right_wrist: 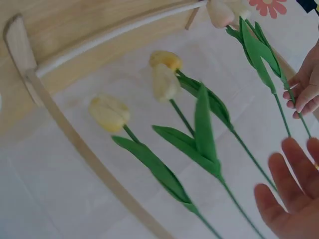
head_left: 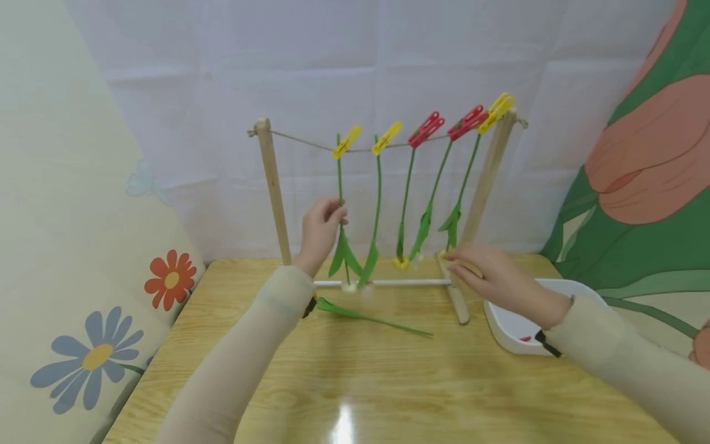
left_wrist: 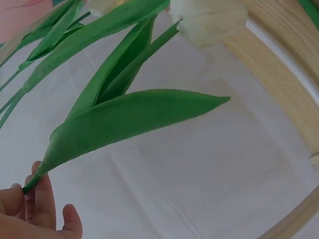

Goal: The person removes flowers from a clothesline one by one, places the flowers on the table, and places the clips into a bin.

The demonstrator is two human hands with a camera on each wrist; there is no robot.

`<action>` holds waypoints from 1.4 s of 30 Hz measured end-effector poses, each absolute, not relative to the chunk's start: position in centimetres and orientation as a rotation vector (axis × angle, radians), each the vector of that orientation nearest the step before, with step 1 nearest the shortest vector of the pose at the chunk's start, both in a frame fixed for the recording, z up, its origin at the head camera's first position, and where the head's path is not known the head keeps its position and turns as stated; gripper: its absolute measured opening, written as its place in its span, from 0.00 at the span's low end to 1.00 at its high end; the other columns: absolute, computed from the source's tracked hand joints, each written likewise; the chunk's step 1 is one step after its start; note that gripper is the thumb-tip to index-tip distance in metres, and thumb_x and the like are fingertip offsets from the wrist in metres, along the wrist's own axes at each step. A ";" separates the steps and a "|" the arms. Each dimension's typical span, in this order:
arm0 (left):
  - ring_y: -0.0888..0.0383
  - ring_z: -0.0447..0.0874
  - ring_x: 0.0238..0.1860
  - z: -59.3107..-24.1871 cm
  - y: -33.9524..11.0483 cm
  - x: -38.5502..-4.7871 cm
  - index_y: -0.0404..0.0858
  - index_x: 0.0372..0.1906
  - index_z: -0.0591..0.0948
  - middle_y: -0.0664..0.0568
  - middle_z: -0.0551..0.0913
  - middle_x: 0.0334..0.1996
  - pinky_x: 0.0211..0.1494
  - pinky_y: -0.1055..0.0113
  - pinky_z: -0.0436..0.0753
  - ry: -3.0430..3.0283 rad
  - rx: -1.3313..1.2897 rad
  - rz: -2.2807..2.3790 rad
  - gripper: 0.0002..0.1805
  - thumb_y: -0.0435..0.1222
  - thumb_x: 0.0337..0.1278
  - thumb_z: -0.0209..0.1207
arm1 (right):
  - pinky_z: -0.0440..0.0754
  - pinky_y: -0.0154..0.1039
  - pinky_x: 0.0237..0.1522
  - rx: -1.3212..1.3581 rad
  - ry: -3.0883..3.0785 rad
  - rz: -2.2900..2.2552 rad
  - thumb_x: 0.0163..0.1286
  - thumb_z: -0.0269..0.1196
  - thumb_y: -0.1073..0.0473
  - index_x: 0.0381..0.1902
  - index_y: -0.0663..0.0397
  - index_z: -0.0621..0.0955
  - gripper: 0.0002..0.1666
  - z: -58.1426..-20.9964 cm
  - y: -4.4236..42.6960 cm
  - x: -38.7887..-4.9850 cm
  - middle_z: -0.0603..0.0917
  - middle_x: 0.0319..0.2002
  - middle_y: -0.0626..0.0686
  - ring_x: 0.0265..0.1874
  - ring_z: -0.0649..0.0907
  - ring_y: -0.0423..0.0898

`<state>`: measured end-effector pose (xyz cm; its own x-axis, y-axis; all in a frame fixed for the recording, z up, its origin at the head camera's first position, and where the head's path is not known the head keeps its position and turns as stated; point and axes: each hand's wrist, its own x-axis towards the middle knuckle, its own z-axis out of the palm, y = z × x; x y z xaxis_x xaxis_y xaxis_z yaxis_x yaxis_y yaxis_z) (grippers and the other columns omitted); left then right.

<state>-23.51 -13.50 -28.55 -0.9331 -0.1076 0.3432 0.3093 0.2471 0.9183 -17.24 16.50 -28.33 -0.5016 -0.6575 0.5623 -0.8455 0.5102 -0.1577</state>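
Note:
My left hand [head_left: 320, 231] pinches the green stem [head_left: 340, 179] of the leftmost hanging tulip between thumb and fingers. That tulip's white bloom [left_wrist: 209, 20] hangs head down, and a yellow clothespin [head_left: 347, 142] clips its stem end to a twine line [head_left: 299, 140]. A pink tulip [right_wrist: 219, 13] hangs beside it. Further right, more tulips hang upside down, among them a pale yellow tulip [right_wrist: 109, 113], under a red clothespin [head_left: 426, 129] and others. My right hand [head_left: 499, 277] is near the right post, fingers extended and apart, holding nothing in the right wrist view.
Wooden posts [head_left: 273, 185] carry the twine, joined low down by a white rod [head_left: 410, 282]. A loose tulip [head_left: 360, 314] lies on the wooden table [head_left: 333, 370], its bloom hidden by my left sleeve. A white basin [head_left: 501, 336] with something red inside stands at the right.

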 end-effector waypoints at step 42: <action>0.51 0.82 0.38 -29.6 -14.0 -23.1 0.29 0.50 0.78 0.38 0.82 0.40 0.45 0.64 0.84 -2.236 -0.156 -1.710 0.10 0.29 0.70 0.52 | 0.68 0.61 0.61 0.943 -2.672 -0.328 0.78 0.43 0.40 0.60 0.63 0.75 0.34 -12.2 1.5 -27.0 0.75 0.58 0.65 0.61 0.68 0.64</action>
<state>-23.13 -14.00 -29.62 -0.9423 -0.1067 0.3172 0.2781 0.2774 0.9196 -27.02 1.50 -12.16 -0.7445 -0.6392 0.1928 -0.5737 0.7601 0.3051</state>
